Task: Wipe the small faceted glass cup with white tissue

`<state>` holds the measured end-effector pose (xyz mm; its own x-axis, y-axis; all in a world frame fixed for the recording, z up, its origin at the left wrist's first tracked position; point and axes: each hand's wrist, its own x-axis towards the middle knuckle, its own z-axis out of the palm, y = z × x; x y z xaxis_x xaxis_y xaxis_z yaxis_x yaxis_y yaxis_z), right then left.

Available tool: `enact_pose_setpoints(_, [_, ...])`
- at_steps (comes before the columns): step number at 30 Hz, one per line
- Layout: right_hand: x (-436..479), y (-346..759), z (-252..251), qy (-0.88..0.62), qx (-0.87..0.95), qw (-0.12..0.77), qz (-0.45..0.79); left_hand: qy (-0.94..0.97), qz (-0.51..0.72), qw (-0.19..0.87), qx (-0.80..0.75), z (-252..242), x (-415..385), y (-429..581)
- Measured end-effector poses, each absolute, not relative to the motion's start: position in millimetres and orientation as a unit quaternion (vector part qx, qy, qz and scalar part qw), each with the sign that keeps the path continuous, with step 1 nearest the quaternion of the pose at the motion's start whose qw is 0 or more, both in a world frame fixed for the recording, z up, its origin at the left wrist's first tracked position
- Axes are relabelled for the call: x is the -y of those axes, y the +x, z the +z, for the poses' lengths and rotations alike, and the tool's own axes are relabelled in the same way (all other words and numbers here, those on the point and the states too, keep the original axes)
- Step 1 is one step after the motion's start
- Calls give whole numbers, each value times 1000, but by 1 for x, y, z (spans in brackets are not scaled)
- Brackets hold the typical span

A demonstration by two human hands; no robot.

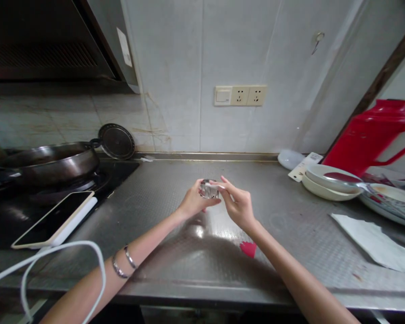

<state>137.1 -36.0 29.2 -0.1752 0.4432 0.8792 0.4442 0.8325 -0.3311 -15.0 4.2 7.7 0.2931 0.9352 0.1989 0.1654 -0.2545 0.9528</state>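
Observation:
A small clear glass cup (pixel 207 190) is held above the metal counter in my left hand (pixel 194 198), with the fingers wrapped round its side. From the right, my right hand (pixel 238 202) reaches to the cup's rim. Its fingers are bent and pressed together at the glass, pinching something pale that is too small to make out. On the counter below my right wrist lies a red scrap (pixel 248 249) with a jagged edge.
At the left, a phone (pixel 54 219) on a white block with a white cable (pixel 87 243) lies by the stove, near a steel pan (pixel 54 164). At the right are stacked bowls (pixel 330 193), a white paper napkin (pixel 374 240) and a red thermos jug (pixel 367 135).

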Motion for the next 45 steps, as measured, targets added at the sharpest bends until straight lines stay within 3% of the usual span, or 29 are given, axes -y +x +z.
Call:
enact_pose_setpoints(3, [29, 142, 28, -312, 745, 589, -27, 666, 422, 461, -407, 13, 0, -13])
enact_pose_setpoints(11, [31, 140, 23, -253, 833, 492, -12, 642, 423, 506, -391, 15, -1, -15])
enact_pose_setpoints(19, [43, 134, 31, -288, 799, 516, 113, 607, 454, 539, -366, 17, -11, -22])
enact_pose_setpoints(25, [29, 146, 36, -470, 622, 616, 116, 683, 500, 427, -318, 5, -18, -25])
enact_pose_setpoints(29, [16, 151, 30, -516, 624, 579, 95, 786, 445, 261, -340, 1, -8, -24])
enact_pose_setpoints(32, [14, 145, 23, -517, 641, 553, 127, 826, 388, 196, -358, 0, 2, -21])
enact_pose_setpoints(36, [19, 134, 19, -498, 646, 552, 173, 815, 364, 179, -413, -5, 6, -16])
enact_pose_setpoints(40, [28, 125, 19, -501, 648, 555, 141, 789, 373, 174, -456, -8, 3, -15])
enact_pose_setpoints(45, [36, 119, 16, -485, 650, 570, 129, 760, 396, 250, -449, -2, 3, -15])
